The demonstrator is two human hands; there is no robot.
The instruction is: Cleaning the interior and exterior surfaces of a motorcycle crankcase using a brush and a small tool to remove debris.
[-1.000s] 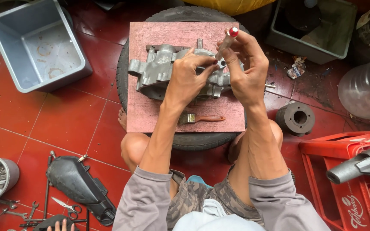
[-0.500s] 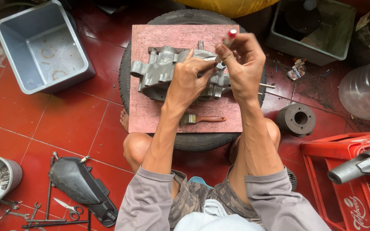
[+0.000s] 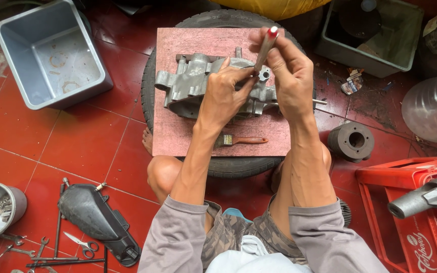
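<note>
A grey metal engine casing lies on a pink board set on a black tyre. My right hand grips a slim tool with a red-tipped handle, its lower end at a small gear-like part on the casing. My left hand rests on the casing, its fingers pinched beside that same part. A small paintbrush with a brown handle lies on the board near my left wrist.
A grey plastic tub stands at the upper left, another tub at the upper right. A red crate, a clear jug and a black round part are on the right. Wrenches, scissors and a black cover lie at the lower left.
Both hands have stayed at the same spot on the casing, with the tool tilted only slightly. The view has shifted a little.
</note>
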